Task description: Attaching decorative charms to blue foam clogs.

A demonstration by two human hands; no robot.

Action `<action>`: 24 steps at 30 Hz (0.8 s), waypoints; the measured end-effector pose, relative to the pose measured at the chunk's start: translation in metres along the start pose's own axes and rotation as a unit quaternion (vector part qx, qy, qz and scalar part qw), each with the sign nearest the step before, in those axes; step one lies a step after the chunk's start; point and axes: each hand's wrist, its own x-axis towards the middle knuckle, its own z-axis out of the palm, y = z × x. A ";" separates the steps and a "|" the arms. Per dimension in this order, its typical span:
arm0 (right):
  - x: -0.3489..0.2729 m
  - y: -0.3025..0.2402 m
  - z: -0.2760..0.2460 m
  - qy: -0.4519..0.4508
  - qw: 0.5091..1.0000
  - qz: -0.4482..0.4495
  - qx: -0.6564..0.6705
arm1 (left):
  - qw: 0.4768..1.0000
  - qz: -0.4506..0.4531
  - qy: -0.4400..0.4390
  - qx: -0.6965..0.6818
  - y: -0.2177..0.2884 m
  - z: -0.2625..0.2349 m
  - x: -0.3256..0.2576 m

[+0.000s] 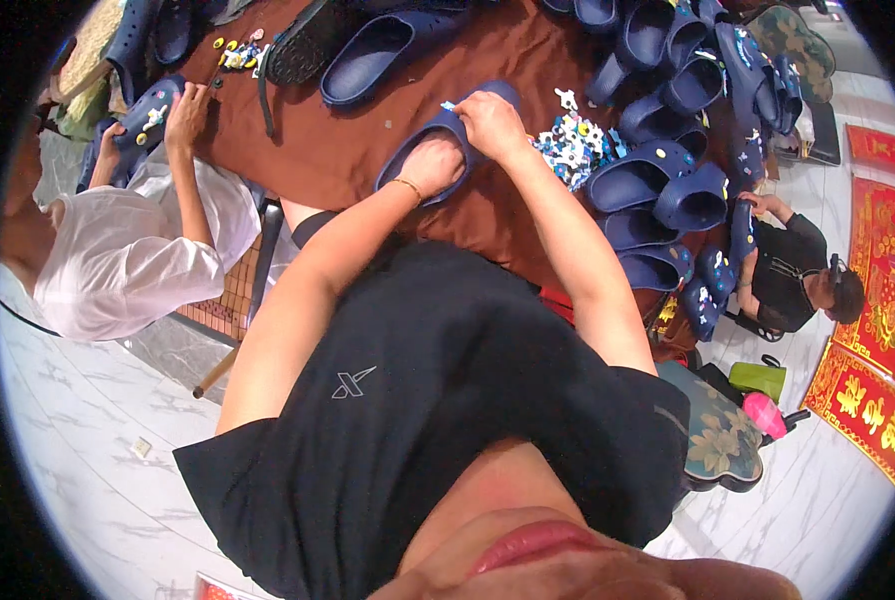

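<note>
A dark blue clog shoe (437,128) lies on the brown table cover in front of me. My left hand (433,165) is pushed into its opening and holds it. My right hand (489,122) presses on the top of the same shoe, with a small pale charm pinched at its fingertips near the strap. A heap of small colourful charms (570,147) lies just right of my right hand.
Several more blue clogs (667,180) are piled at the right and along the far edge. A person in a white shirt (127,262) works on a clog at the left; another person in black (802,275) sits at the right. Red decorated mats (872,330) lie on the floor.
</note>
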 end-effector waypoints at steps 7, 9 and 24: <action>0.015 -0.024 -0.013 -0.147 0.978 0.026 -0.146 | 1.000 -0.020 -0.011 0.015 -0.001 -0.001 0.000; 0.003 0.005 -0.003 -0.040 0.990 0.108 0.086 | 1.000 0.002 0.014 0.013 0.001 -0.003 -0.003; -0.072 0.058 -0.007 -0.029 0.942 0.265 -0.205 | 1.000 -0.012 -0.004 0.014 0.003 -0.003 -0.002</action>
